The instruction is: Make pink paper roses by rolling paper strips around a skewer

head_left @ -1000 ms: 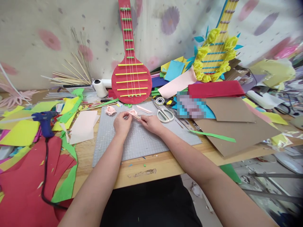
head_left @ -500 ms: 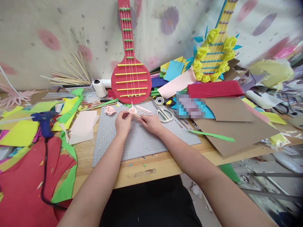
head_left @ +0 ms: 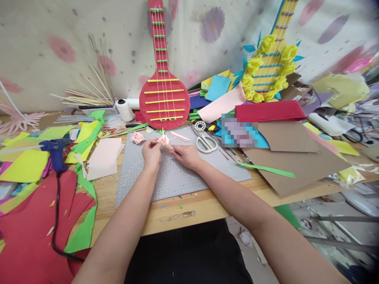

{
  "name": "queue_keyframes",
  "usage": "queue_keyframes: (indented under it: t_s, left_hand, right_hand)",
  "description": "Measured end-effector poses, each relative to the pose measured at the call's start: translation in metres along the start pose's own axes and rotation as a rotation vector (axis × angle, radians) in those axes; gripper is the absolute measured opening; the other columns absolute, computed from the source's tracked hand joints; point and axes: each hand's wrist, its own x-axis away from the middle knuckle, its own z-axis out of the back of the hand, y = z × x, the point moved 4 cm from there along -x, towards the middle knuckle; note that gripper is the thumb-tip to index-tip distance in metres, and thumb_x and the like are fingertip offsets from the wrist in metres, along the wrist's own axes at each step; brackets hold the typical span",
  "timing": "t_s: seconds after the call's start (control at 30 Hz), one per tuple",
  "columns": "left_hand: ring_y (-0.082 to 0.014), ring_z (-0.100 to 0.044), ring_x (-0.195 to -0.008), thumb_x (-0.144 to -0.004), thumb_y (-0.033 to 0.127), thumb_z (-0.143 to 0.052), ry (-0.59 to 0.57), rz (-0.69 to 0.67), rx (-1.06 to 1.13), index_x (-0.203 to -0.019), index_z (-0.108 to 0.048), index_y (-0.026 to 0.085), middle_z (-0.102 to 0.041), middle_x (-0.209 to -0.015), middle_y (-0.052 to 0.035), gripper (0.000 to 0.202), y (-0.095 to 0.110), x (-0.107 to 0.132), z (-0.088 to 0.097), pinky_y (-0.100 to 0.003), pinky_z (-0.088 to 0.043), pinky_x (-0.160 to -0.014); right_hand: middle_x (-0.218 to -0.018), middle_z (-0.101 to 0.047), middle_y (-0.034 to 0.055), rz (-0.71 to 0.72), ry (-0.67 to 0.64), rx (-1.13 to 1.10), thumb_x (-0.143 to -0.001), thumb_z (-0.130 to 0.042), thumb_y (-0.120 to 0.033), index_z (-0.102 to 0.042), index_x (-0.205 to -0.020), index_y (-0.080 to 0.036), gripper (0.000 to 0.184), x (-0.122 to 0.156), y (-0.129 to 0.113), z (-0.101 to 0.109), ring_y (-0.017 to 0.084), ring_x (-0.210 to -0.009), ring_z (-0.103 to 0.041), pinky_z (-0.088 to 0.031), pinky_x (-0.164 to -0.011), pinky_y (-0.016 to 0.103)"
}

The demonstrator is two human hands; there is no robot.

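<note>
Starting at the near table edge [head_left: 189, 211], bare wood meets the grey cutting mat [head_left: 177, 179], whose near half lies open. Over its far half the left hand [head_left: 152, 152] and right hand [head_left: 186, 155] each pinch a thin stick [head_left: 168, 146] that carries a small pink paper flower [head_left: 164, 139] just past the left fingertips. A second pink flower [head_left: 137, 137] and scissors [head_left: 205, 142] flank them closely, with the blue glue gun [head_left: 55, 152] well left and the red paper guitar [head_left: 164, 98] behind. Both hands have edged farther out than a second ago, and the flower stands higher.
</note>
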Motion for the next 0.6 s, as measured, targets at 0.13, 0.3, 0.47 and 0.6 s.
queue_keyframes:
  t_s: [0.13,0.3,0.47,0.6]
  left_hand:
    - [-0.0143,-0.059,-0.079,-0.067,0.027,-0.061,-0.024,-0.189,-0.116,-0.071,-0.056,0.017,-0.063,-0.078,-0.0028,0.012,-0.001,-0.001,-0.001,-0.029,-0.046,-0.078]
    - [-0.017,-0.06,-0.088,-0.072,0.031,-0.059,-0.076,-0.229,-0.242,-0.084,-0.06,0.017,-0.066,-0.092,-0.0075,0.019,0.003,0.004,-0.003,-0.031,-0.045,-0.082]
    - [-0.018,-0.059,-0.092,-0.071,0.03,-0.06,-0.038,-0.231,-0.302,-0.087,-0.059,0.017,-0.064,-0.095,-0.0077,0.02,0.007,0.007,0.0,-0.032,-0.044,-0.084]
    - [-0.018,-0.057,-0.094,-0.069,0.026,-0.061,0.02,-0.313,-0.373,-0.09,-0.055,0.018,-0.061,-0.098,-0.0075,0.022,0.012,0.01,0.004,-0.03,-0.045,-0.08]
  right_hand:
    - [-0.081,-0.067,0.0036,-0.052,0.027,0.008,-0.091,-0.032,-0.041,-0.06,-0.087,-0.019,0.036,-0.001,0.002,0.001,0.014,-0.069,-0.057,-0.022,-0.056,0.025]
    - [-0.08,-0.068,0.0047,-0.212,0.027,0.028,-0.091,-0.032,-0.045,-0.06,-0.092,-0.019,0.038,0.0,0.005,0.003,0.016,-0.068,-0.057,-0.024,-0.056,0.025]
    - [-0.08,-0.068,0.0053,-0.259,0.024,0.034,-0.09,-0.031,-0.047,-0.061,-0.096,-0.02,0.041,0.001,0.005,0.007,0.017,-0.067,-0.058,-0.025,-0.056,0.025]
    - [-0.08,-0.068,0.0054,-0.265,0.011,0.045,-0.09,-0.029,-0.049,-0.061,-0.096,-0.021,0.043,0.002,0.004,0.007,0.017,-0.067,-0.058,-0.026,-0.057,0.025]
